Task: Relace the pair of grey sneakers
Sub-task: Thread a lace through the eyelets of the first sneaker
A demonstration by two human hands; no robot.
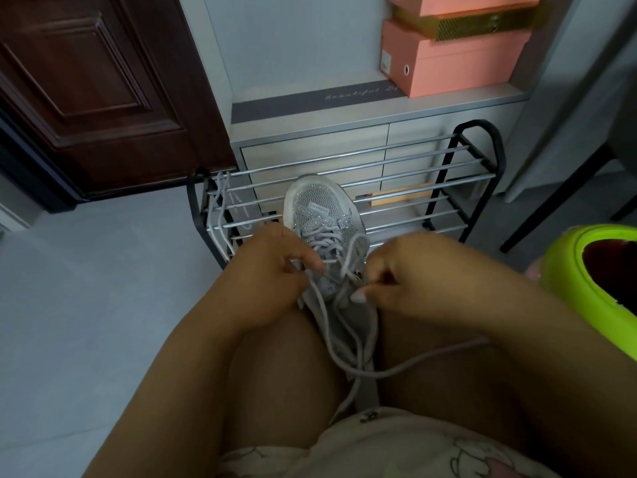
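Note:
A grey sneaker (pixel 319 205) with a glittery mesh toe lies between my knees, toe pointing away onto the shoe rack. Its grey lace (pixel 348 326) crosses several eyelets, and the loose ends trail down over my thighs. My left hand (pixel 275 270) holds the sneaker's left side, fingers pinching a strand of lace near the eyelets. On the other side, my right hand (pixel 406 274) pinches the lace by the upper eyelets. A second loose lace (pixel 220 215) hangs over the rack's left end. The other sneaker is not in view.
A black metal shoe rack (pixel 448 174) with chrome bars stands before a grey cabinet. Pink shoe boxes (pixel 451 60) sit on the cabinet ledge. A dark wooden door (pixel 86 91) is at the left. A lime green bin (pixel 586 270) stands at my right.

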